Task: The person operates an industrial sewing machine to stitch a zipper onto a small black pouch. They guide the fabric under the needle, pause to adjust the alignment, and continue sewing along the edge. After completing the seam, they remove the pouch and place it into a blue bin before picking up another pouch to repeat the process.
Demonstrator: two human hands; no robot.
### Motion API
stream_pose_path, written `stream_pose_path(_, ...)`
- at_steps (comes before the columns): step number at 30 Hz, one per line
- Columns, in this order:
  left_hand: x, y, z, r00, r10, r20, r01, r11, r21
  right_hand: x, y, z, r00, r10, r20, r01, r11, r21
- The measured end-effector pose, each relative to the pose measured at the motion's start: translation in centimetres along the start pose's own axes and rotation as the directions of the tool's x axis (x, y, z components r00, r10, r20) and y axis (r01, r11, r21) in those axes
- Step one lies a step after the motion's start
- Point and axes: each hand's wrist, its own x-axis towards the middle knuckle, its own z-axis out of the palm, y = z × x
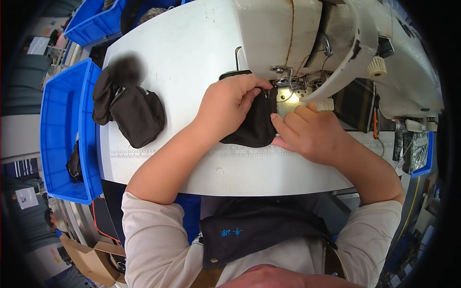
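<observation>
A black zippered pouch lies on the white sewing table, its right edge close beside the lit plate of a sewing machine. My left hand is closed over the pouch's top, with thumb and forefinger pinched near the needle area. At the pouch's lower right edge, my right hand grips the fabric with curled fingers and the thumb below. Part of the zipper shows at the far end of the pouch. What sits under the presser foot is partly hidden by my left fingertips.
Several finished-looking dark pouches are piled on the table's left. Beyond them stands a blue bin with a dark item inside. A ruler strip crosses the table. Orange-handled snips and plastic-wrapped packets lie at the right.
</observation>
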Motion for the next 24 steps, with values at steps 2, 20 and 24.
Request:
stream_pose_path(2, 0.2, -0.1, -0.4, 0.996, -0.084, 0.036, 0.087, 0.992, -0.086, 0.0, 0.0, 0.1, 0.999, -0.029, -0.016, 0.028, 0.999, -0.046)
stream_pose_path(20, -0.1, -0.2, -0.4, 0.990, 0.134, -0.048, -0.133, 0.991, 0.034, -0.1, 0.3, 1.1, 0.988, -0.113, -0.105, 0.107, 0.993, -0.056)
stream_pose_path(24, -0.1, 0.6, -0.3, 0.924, 0.379, -0.059, -0.345, 0.890, 0.299, -0.3, -0.2, 1.5, 0.993, -0.090, -0.079, 0.087, 0.996, -0.035)
